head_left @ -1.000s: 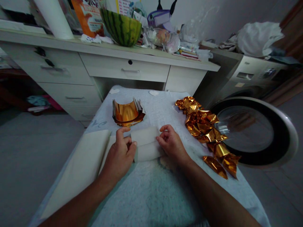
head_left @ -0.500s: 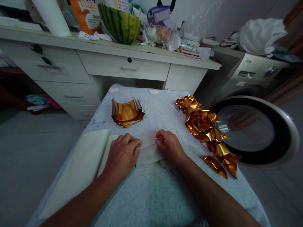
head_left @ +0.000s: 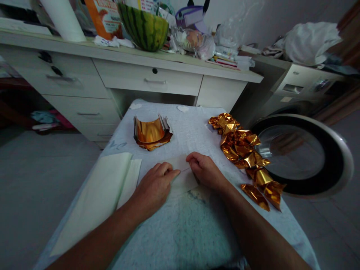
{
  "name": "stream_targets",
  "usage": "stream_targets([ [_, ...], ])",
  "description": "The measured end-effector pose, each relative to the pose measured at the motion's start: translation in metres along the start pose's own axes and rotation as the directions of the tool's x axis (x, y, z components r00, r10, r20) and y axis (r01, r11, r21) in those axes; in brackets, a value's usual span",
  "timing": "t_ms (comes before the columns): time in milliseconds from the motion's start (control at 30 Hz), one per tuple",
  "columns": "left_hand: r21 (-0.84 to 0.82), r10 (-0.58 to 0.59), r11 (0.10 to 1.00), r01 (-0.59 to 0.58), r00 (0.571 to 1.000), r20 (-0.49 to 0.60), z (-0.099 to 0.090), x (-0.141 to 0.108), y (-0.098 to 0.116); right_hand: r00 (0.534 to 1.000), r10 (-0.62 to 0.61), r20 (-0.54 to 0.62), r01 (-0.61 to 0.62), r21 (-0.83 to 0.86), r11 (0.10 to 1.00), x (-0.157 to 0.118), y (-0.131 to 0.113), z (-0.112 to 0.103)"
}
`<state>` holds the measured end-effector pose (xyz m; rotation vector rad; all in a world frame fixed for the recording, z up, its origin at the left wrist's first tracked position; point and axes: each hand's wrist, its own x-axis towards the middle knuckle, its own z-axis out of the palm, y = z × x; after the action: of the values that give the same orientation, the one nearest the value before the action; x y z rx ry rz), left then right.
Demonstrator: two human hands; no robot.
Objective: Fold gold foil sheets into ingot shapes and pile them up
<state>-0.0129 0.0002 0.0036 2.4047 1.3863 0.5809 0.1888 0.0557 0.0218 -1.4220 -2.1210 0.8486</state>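
A thin white paper sheet (head_left: 184,180) lies on the cloth-covered table between my hands. My left hand (head_left: 157,183) rests over its left part, fingers pressed together on the paper. At the sheet's right edge, my right hand (head_left: 204,168) pinches the paper with curled fingers. To the left lies a stack of pale paper (head_left: 95,195), with a narrower folded strip (head_left: 131,180) along its right side. Curved gold foil sheets (head_left: 152,133) stand beyond my left hand. Crumpled and folded gold foil pieces (head_left: 242,146) trail down the table's right side.
Behind the table (head_left: 182,232) runs a white counter (head_left: 180,62) with drawers, bearing a cut watermelon (head_left: 143,28), a paper roll (head_left: 64,20) and bags. A washing machine's open round door (head_left: 292,150) hangs close to the table's right edge.
My left hand has slid right across the sheet toward my right hand, uncovering the folded strip beside the stack. My right hand has barely moved.
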Motion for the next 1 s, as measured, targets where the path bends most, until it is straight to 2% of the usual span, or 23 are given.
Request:
stream_targets([
  [100, -0.019, 0.01, 1.0, -0.01, 1.0, -0.006, -0.002, -0.001, 0.002, 0.993, 0.001, 0.116, -0.003, 0.018, 1.0, -0.002, -0.004, -0.011],
  [233, -0.008, 0.009, 1.0, -0.01, 1.0, -0.012, -0.001, -0.001, 0.001, 0.965, -0.088, 0.247, 0.112, -0.083, 0.99, -0.009, -0.007, -0.023],
  [367, -0.009, -0.002, 1.0, 0.002, 1.0, 0.004, -0.002, 0.0, 0.002, 0.935, -0.169, 0.31, 0.22, -0.136, 0.966, -0.017, -0.007, -0.031],
  [567, -0.008, 0.001, 1.0, -0.001, 1.0, -0.004, -0.002, 0.0, 0.002, 0.942, -0.245, 0.228, 0.284, -0.156, 0.946, -0.027, -0.005, -0.027],
  [800, -0.029, -0.012, 1.0, 0.013, 1.0, 0.027, -0.001, 0.001, 0.0, 0.901, -0.386, 0.199, 0.409, -0.088, 0.908, -0.024, 0.0, -0.019],
  [867, -0.049, -0.017, 0.999, 0.019, 0.999, 0.042, -0.003, 0.002, 0.0, 0.901, -0.393, 0.183, 0.409, -0.054, 0.911, -0.022, 0.002, -0.017],
  [1000, -0.152, -0.05, 0.987, 0.055, 0.998, 0.036, -0.012, 0.0, 0.003, 0.932, -0.338, 0.127, 0.339, 0.015, 0.941, -0.02, 0.004, -0.014],
])
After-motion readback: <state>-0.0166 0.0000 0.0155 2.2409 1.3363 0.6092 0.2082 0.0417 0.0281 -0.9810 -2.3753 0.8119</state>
